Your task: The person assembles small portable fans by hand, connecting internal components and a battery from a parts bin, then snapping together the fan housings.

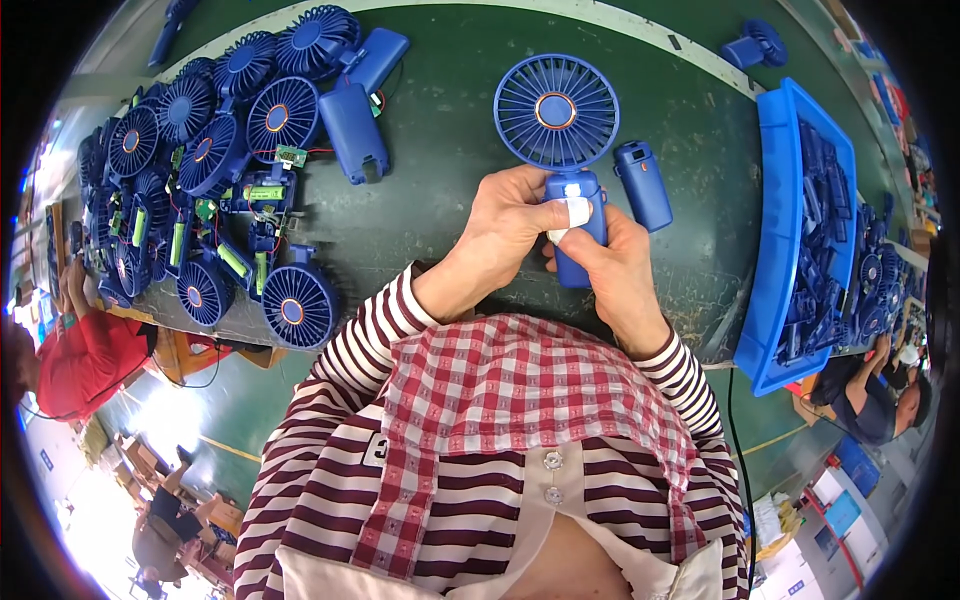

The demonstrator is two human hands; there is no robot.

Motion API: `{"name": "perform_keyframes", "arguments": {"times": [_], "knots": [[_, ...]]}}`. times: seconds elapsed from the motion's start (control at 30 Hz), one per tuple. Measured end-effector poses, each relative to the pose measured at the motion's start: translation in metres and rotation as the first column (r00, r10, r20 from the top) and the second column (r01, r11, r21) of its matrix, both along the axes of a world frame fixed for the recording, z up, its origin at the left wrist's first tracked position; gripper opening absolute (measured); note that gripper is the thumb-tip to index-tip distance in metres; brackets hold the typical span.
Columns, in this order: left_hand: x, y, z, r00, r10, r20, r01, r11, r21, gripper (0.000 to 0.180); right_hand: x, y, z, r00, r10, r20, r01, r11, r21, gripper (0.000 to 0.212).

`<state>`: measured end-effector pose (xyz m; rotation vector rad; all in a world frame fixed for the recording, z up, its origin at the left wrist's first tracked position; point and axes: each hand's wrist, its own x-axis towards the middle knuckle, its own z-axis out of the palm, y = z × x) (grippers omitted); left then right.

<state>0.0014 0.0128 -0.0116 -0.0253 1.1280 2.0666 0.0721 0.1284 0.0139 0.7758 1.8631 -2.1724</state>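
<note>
A blue handheld fan (575,270) is held upright over the bench, its round grille pointing away from me. My left hand (500,222) is closed around the upper left of the handle, with its thumb across the front. From the right, my right hand (618,262) grips the handle lower down, its thumb also pressed on the front. Both thumbs have white wrapping at the tips. The fingers behind the handle are mostly hidden. Just right of the fan, a blue handle casing (643,186) lies on the green bench (430,120).
Several part-built fans (205,150) with exposed green batteries and wires are piled at left, near a loose blue handle cover (354,133). A blue bin (775,230) full of blue parts stands at right. Another fan (757,45) lies beyond. People sit on both sides.
</note>
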Motion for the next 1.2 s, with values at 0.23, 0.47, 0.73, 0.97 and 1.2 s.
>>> {"name": "perform_keyframes", "arguments": {"times": [0.23,0.47,0.73,0.97,1.2], "knots": [[-0.002,0.008,-0.001,0.999,0.032,0.006,-0.032,0.998,-0.054,0.021,-0.009,0.009,-0.001,1.0,0.014,-0.013,-0.013,0.999,0.031,0.023],[0.0,-0.005,-0.008,0.989,0.068,-0.13,-0.08,0.993,-0.092,0.044,-0.086,0.056,0.018,0.983,-0.076,-0.169,0.105,0.98,0.17,0.023],[0.007,-0.012,-0.014,0.959,-0.17,-0.226,0.137,0.979,-0.154,0.031,-0.239,0.161,-0.019,0.977,-0.147,-0.153,0.139,-0.104,0.985,0.055],[0.017,-0.032,-0.042,0.869,0.075,-0.489,-0.236,0.932,-0.276,0.03,-0.143,-0.02,0.096,0.612,0.528,-0.588,-0.624,0.78,0.051,0.035],[0.02,-0.082,0.028,0.633,-0.036,-0.773,-0.444,0.802,-0.4,0.026,-0.033,-0.061,0.126,0.59,0.307,-0.747,-0.793,0.045,-0.608,0.058]]}}
